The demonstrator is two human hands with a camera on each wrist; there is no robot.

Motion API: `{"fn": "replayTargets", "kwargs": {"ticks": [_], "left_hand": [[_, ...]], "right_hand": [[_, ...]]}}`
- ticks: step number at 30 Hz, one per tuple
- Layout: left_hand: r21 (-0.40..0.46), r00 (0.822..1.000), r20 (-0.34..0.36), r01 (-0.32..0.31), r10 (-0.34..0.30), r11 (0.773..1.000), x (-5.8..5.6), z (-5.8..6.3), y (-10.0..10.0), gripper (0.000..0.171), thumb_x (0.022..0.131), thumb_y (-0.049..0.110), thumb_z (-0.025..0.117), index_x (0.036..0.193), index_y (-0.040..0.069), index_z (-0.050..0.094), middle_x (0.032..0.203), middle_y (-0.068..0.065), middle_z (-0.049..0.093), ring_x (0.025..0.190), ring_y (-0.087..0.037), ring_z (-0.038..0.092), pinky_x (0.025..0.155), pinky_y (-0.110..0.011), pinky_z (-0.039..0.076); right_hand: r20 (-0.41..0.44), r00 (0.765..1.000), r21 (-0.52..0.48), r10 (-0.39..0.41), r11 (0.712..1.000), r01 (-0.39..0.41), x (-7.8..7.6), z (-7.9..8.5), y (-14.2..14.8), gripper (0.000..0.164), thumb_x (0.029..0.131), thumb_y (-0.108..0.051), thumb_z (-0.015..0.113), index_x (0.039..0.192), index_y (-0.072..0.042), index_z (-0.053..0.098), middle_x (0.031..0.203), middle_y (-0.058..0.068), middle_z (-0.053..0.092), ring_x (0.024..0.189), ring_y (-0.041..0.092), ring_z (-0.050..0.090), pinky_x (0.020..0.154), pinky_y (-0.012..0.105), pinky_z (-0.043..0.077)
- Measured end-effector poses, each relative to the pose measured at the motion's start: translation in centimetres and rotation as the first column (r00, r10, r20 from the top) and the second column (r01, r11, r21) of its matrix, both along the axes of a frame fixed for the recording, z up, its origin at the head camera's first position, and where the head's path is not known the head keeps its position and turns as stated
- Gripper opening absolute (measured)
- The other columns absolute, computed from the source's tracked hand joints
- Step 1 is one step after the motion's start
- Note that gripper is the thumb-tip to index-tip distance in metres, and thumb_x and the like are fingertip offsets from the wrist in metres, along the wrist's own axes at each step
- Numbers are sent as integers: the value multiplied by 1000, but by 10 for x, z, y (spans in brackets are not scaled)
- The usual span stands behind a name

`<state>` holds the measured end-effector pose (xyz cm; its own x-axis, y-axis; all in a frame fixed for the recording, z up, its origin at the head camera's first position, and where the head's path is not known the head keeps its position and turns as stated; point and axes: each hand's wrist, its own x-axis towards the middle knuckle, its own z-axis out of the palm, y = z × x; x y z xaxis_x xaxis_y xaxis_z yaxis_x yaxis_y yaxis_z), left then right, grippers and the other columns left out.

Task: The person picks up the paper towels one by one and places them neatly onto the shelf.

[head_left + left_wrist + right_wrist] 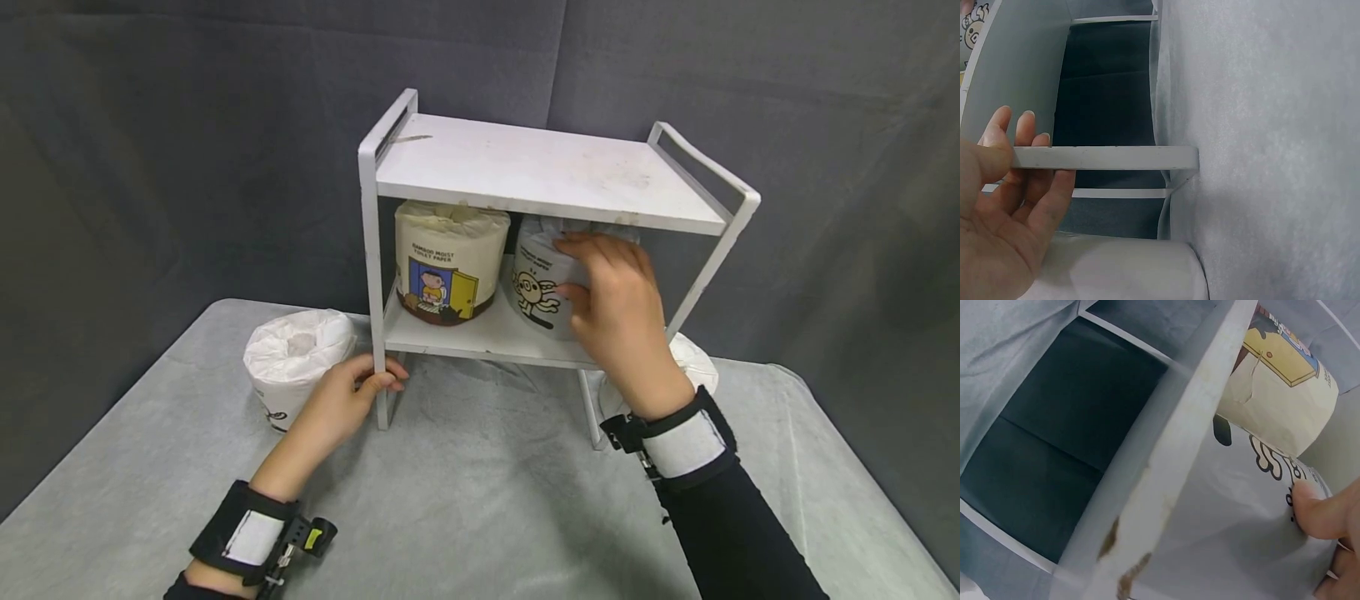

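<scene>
A small white two-tier shelf rack (532,162) stands in front of me. Its front left leg (1104,157) is pinched between the thumb and fingers of my left hand (347,402), just under the lower board. On that board sit a cream toilet paper roll (450,262) with a cartoon print and, to its right, a white toilet paper roll (543,279) with a black cartoon figure. My right hand (618,312) grips the white roll, the thumb on its printed front. Part of this roll is hidden behind the hand.
Another white toilet paper roll (288,358) stands on the grey cloth-covered table (480,508), left of the rack. One more white roll (693,364) is partly hidden behind my right wrist. Dark grey fabric (187,150) hangs behind the table.
</scene>
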<state>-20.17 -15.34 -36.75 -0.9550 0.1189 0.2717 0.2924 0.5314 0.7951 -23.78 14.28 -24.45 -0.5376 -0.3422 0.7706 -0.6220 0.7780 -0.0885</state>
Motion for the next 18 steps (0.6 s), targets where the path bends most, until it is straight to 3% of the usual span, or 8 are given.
{"fn": "replayTargets", "kwargs": {"ticks": [18], "left_hand": [[1,1000,-7,0,0,1000,0,-1,0,18,101,11,55,106,4,71,94,-7,73,97,-27,65,83,-43,47]], "right_hand": [[-48,995,34,-89,995,90,4,-2,2,47,76,13,75,118,0,62,127,13,64,121,34,53,107,48,32]]}}
